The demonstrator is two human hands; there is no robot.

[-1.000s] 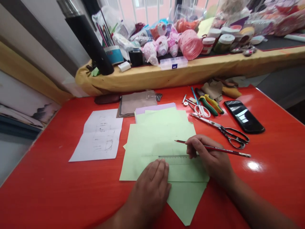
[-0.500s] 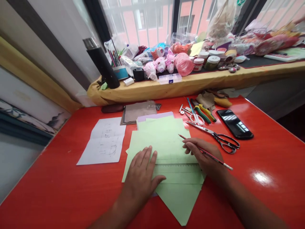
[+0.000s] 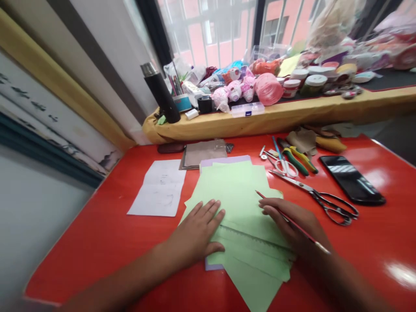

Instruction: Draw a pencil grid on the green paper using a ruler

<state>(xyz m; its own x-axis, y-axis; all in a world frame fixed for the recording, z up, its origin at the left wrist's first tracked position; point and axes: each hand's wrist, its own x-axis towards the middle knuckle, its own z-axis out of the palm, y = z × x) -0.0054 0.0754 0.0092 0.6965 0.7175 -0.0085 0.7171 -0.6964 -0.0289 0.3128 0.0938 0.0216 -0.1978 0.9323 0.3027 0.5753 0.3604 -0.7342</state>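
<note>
My left hand (image 3: 199, 232) lies flat with its fingers stretched out on the green paper (image 3: 238, 190), over the left end of a clear ruler (image 3: 256, 242). In my right hand (image 3: 290, 216) a red and black pencil (image 3: 300, 229) is pinched, its sharpened tip pointing up and left above the sheet. The ruler slants down to the right across the paper, and its right end lies near my right wrist. Several green sheets overlap, with a corner pointing toward me. Purple paper (image 3: 214, 267) shows from beneath them.
To the left lies a folded white sheet (image 3: 159, 188) with faint drawings. Large scissors (image 3: 320, 197), white-handled scissors (image 3: 286, 168), pliers (image 3: 297, 160) and a black phone (image 3: 352, 180) are on the right. Brown fabric (image 3: 204, 154) sits behind the paper. A black flask (image 3: 162, 95) stands on the crowded sill.
The camera view has turned, so the scene sits further right. The green sheet and ruler have rotated clockwise, the ruler now sloping down to the right. Both hands keep their poses.
</note>
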